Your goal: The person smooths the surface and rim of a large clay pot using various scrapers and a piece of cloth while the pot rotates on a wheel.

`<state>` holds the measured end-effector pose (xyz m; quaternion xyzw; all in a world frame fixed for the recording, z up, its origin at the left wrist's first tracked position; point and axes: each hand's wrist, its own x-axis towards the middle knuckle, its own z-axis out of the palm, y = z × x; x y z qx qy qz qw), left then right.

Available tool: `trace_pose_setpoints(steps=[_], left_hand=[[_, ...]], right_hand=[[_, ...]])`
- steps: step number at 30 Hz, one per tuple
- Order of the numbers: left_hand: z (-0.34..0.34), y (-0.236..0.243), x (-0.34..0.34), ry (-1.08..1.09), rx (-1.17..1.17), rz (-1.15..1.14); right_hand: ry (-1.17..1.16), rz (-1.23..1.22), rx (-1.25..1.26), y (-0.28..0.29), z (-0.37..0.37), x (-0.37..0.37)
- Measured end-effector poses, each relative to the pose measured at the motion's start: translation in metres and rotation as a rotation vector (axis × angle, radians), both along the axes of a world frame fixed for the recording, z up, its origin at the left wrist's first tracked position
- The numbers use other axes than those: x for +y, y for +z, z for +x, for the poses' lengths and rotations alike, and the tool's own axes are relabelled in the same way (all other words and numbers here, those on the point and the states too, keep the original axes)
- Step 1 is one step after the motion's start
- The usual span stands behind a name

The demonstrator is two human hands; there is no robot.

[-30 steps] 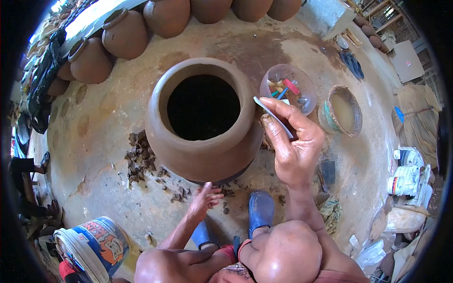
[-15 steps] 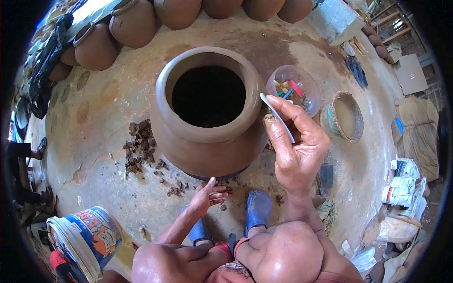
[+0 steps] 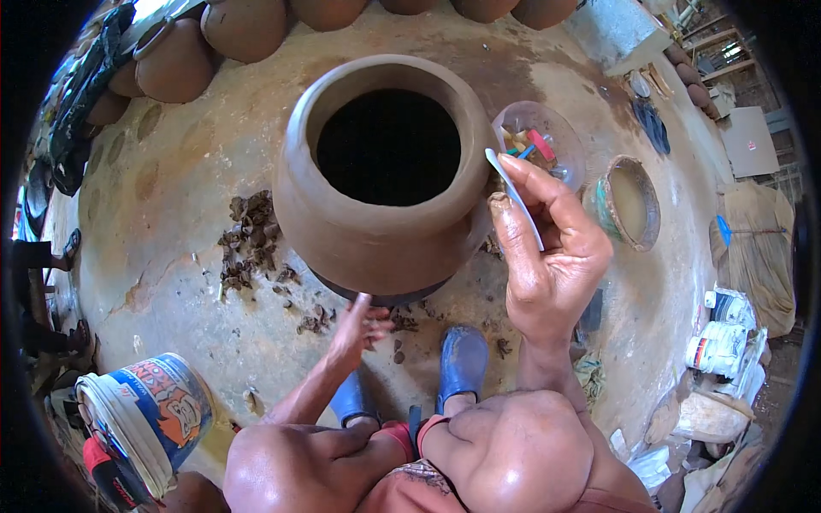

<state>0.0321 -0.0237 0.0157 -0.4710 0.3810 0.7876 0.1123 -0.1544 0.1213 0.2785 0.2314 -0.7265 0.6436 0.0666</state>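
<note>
A large brown clay pot (image 3: 376,256) with a wide, dark mouth stands on a dark base in front of me. My right hand (image 3: 556,265) holds a thin, curved white strip (image 3: 505,178) upright between thumb and fingers at the pot's right side, close to the rim; whether it touches is unclear. Low at the pot's front, my left hand (image 3: 361,325) is slightly blurred, fingers apart and holding nothing; contact with the pot is unclear. Behind the strip sits a translucent tub (image 3: 571,128) of small tools and coloured pieces.
A basin (image 3: 605,205) of murky water stands right, clay scraps (image 3: 248,239) lie left of the pot, and a bucket (image 3: 154,410) sits lower left. Jars (image 3: 239,26) line the back. My blue clogs (image 3: 462,359) are below; someone's dark-clothed leg (image 3: 34,256) shows far left.
The pot and both my hands sit higher in the picture, partly from the view shifting. My right hand with the strip has also moved slightly right.
</note>
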Motion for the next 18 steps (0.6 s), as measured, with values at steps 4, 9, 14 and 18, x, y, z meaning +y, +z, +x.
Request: trace_pose_setpoints(steps=[4, 9, 14, 18], left_hand=[[-0.018, 0.000, -0.041, 0.224, -0.063, -0.269], [-0.038, -0.006, -0.064, 0.281, -0.028, -0.342], [-0.035, -0.020, -0.062, 0.339, -0.041, -0.333], [-0.029, -0.033, -0.067, 0.351, -0.015, -0.319]], right_hand=[[0.000, -0.009, -0.017, 0.000, 0.004, 0.000], [0.005, -0.014, -0.022, -0.001, 0.006, 0.005], [-0.002, -0.026, 0.005, -0.005, 0.007, 0.000], [-0.002, -0.028, 0.002, -0.007, 0.009, -0.002]])
